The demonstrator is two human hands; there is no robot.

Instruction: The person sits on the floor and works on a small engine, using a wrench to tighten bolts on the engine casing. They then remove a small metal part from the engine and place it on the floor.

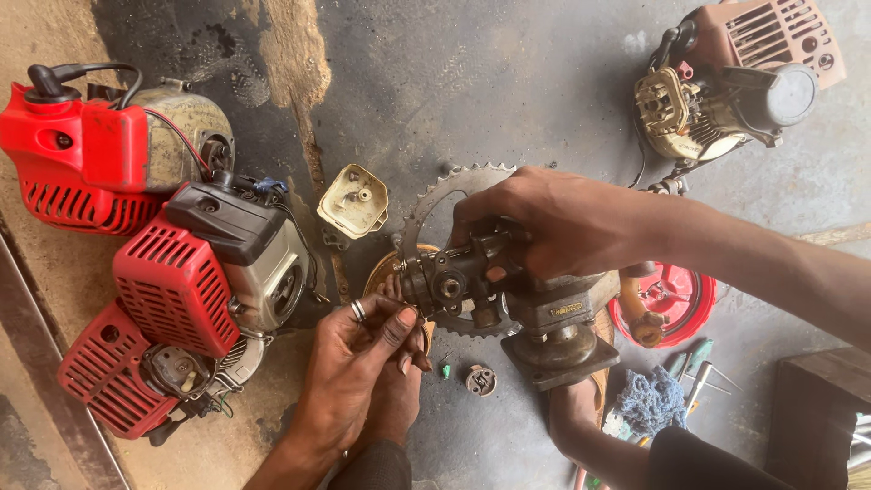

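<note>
- Nearest the camera, the left hand (363,349) reaches up from the lower edge, its thumb and fingertips pinched together on something very small at the lower left corner of the carburetor (451,283); what the tips hold is too small to tell. A ring sits on one finger.
- Far left on the concrete floor (544,82), three small engines with red covers (172,281) lie bunched side by side, well apart from the hands, likely so they stay out of the working spot.
- Just right of them, a cream plastic cover (353,201) lies on its own, open side up.
- At the middle, the dark carburetor is held off the floor above a toothed sprocket (426,204), which lies flat beneath it. Holding it up probably turns its side face toward the pinching fingers.
- Below it, a small round metal part (480,379) and a tiny green piece (445,370) rest loose on the floor, near at hand.
- Coming in from the right, the right hand (553,227) is closed over the top of the carburetor, steadying it.
- Under that wrist sits a grey metal housing (558,331).
- Farther right, a red round cover (671,304) and a blue rag (653,399) lie on the floor.
- Top right, another engine with a pink cover (735,77) stands apart.
</note>
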